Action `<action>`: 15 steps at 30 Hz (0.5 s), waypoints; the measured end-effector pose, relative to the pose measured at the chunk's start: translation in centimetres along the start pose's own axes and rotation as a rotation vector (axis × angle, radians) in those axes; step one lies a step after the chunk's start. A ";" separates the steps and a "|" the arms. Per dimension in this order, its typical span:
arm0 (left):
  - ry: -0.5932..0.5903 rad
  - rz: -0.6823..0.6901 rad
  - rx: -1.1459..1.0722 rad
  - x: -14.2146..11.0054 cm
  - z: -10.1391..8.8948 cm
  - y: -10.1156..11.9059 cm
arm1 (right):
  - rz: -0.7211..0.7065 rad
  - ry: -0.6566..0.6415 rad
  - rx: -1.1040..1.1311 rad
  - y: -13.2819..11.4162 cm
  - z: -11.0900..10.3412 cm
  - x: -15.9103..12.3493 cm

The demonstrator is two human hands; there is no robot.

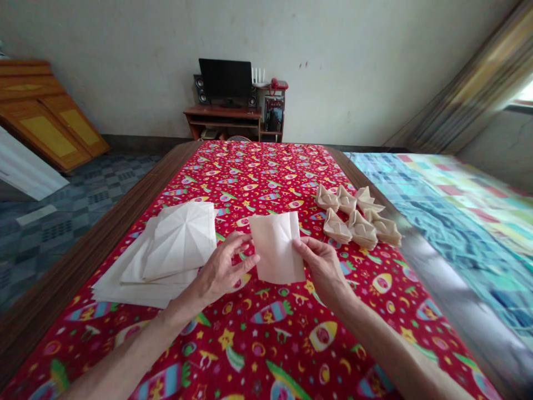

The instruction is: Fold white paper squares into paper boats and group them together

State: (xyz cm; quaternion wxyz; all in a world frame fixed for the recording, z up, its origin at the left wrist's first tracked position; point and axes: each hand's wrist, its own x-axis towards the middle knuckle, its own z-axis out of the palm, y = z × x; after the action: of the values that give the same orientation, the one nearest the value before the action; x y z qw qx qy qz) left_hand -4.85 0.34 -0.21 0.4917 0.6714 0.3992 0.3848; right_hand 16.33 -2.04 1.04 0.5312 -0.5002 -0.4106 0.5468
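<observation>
A creased, cream-white sheet of paper point(275, 255) is held up over the red cloth by my right hand point(322, 264), whose thumb and fingers pinch its right edge. Beside the left edge of the sheet is my left hand point(229, 261), open, with thumb and fingers apart; whether a fingertip touches the paper is hard to tell. To the left lies a stack of paper sheets point(183, 239), the top one marked with creases fanning out from a point. Several folded paper boat-like shapes point(362, 228) sit in two rows at the right.
The red patterned cloth point(266, 344) covers a dark wooden surface point(137, 194). A bed with a bluish patchwork cover point(437, 205) is on the right. At the far wall stand a desk point(222, 114) and a monitor point(227, 78); a wooden cabinet point(50, 116) is at the left.
</observation>
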 end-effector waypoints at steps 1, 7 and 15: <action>-0.005 -0.002 -0.012 0.1 0.2 0.1 | 0.008 0.004 0.012 0.0 0.1 0.0; 0.048 -0.122 0.062 0.4 0.5 0.0 | -0.048 -0.047 -0.218 0.9 -0.4 0.4; 0.195 0.033 0.580 0.6 1.0 -2.4 | -0.340 -0.024 -1.238 2.3 -1.4 1.0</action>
State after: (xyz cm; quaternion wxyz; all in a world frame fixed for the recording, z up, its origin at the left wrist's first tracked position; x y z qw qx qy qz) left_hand -4.11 0.99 -2.72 0.2328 0.7499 0.5269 0.3255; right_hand 17.39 -1.40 -1.58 0.2188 -0.6359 -0.7299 0.1224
